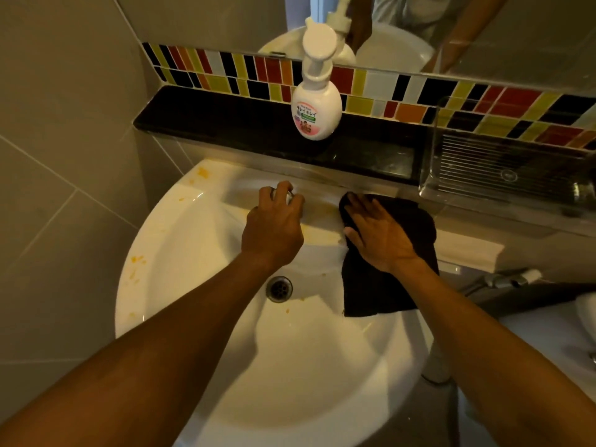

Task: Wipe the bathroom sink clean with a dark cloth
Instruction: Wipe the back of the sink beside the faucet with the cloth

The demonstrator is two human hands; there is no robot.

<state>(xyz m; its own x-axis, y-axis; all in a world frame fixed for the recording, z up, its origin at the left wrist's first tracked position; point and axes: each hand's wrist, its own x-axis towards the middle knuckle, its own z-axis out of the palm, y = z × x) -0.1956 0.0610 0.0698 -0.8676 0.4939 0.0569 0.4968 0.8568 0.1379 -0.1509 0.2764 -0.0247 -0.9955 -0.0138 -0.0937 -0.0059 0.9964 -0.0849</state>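
Probably a home bathroom: white sink (193, 317), mirror (516, 30), tiled wall (64, 156), soap pump bottle (316, 108).

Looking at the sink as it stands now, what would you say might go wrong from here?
The left hand grips the tap; turning it on hard could splash the ledge.

The right hand presses the dark cloth flat beside the tap, and part hangs into the basin, where it might drag orange residue around.

Orange stains on the sink rim's left side could be missed.

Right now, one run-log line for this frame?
left hand: on tap | right hand: flat on dark cloth, sink back rim | orange stains remain, left rim
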